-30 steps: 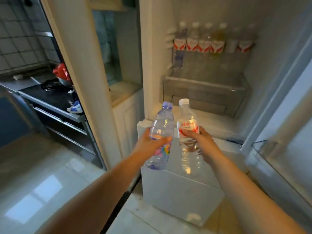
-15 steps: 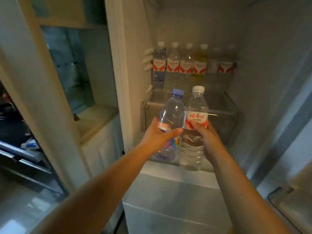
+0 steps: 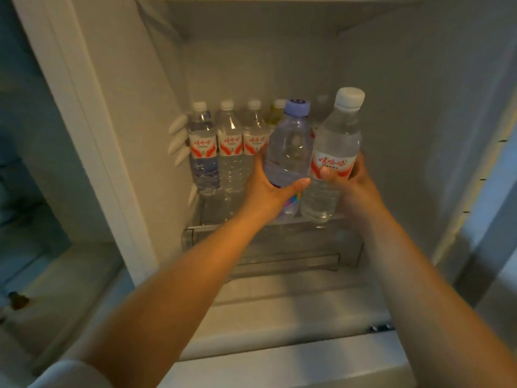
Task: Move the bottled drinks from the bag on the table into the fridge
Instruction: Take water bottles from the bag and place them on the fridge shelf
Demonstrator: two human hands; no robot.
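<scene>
Left hand [image 3: 268, 189] wraps the purple-capped bottle [image 3: 289, 152], right hand [image 3: 351, 182] clasps the white-capped bottle [image 3: 335, 152], both upright and touching, hovering over the front edge of the fridge shelf [image 3: 212, 228]. Along the shelf's back edge stands a row of bottles [image 3: 228, 148], so part of the job looks done. These two are not yet down; the bag is out of view.

Two held bottles before a row of bottles in the fridge [image 3: 405, 135]

The left hand [image 3: 268, 189] holds one bottle [image 3: 289, 152] touching, at 3 o'clock, the bottle [image 3: 334, 158] in the right hand [image 3: 354, 186]; the shelf row [image 3: 229, 147] stands behind, toward 10 o'clock.
</scene>
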